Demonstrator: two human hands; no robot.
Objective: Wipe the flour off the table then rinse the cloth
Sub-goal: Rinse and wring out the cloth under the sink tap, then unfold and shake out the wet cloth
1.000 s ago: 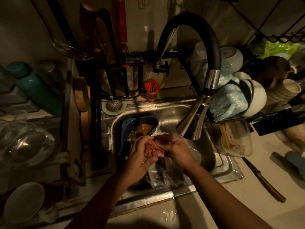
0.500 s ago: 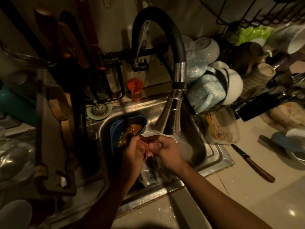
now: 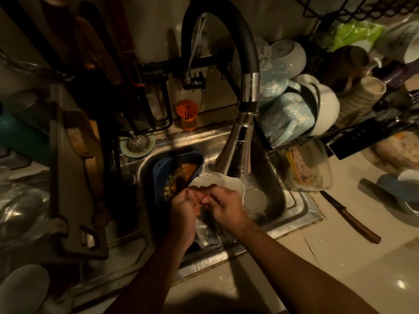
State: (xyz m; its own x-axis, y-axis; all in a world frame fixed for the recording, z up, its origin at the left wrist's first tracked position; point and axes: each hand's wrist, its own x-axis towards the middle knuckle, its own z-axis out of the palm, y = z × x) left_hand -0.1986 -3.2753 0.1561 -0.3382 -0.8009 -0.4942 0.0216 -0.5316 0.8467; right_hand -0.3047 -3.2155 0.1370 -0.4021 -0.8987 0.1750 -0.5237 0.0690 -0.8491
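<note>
Over the steel sink [image 3: 297, 214], my left hand [image 3: 182, 211] and my right hand [image 3: 225, 208] meet, fingers curled inward. Between them they pinch a small reddish bunch [image 3: 196, 197] that looks like the cloth; most of it is hidden by my fingers. The chrome faucet head [image 3: 238, 155] on its black hose hangs just behind and right of my hands. I cannot make out a water stream in the dim light. Drops glisten on the sink's front rim and on the counter.
In the sink lie a blue strainer basket [image 3: 164, 169] with food scraps, a white wavy-edged dish [image 3: 223, 179], a glass [image 3: 255, 198] and crumpled clear plastic [image 3: 206, 235]. A knife [image 3: 349, 219] and a plastic container [image 3: 306, 166] are on the right counter. A full dish rack [image 3: 317, 105] stands behind.
My hands stay together under the faucet and keep working the bunch between them. The view has shifted left and closer, so the sink sits further right.
</note>
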